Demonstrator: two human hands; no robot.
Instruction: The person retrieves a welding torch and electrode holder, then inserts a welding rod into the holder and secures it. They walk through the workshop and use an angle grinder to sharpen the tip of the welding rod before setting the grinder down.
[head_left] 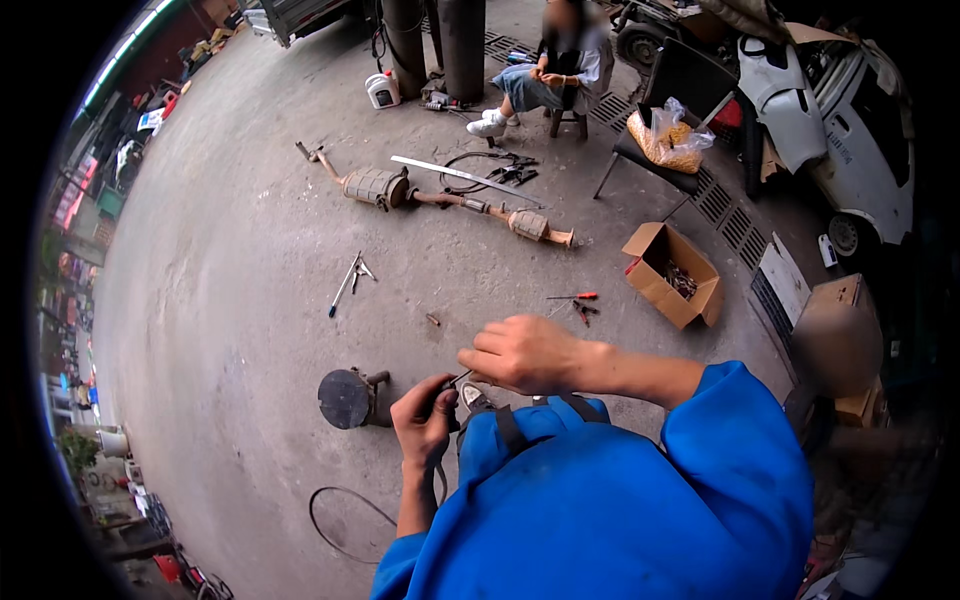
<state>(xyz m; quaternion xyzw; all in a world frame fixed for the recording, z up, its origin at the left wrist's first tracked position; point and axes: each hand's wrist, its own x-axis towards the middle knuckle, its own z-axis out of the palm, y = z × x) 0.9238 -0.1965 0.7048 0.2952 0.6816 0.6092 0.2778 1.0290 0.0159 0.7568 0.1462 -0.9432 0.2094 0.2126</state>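
Lower centre: left hand [423, 418] clenched on a dark tool [444, 392], possibly pliers; right hand [525, 353] closed beside it. Centre right: open cardboard box [660, 282] of small metal parts. Upper left: white jug [382, 90].

1. You wear a bright blue work garment that fills the lower middle of the view.
2. Its loose sleeves are pushed or rolled up; your right sleeve bunches in a rounded fold near the elbow, leaving the forearm bare.
3. Your left hand [424, 420] and right hand [525, 353] are bare: no gloves, and no watch or rings can be seen.
4. The blue cloth looks plain, creased in soft folds, with no markings.
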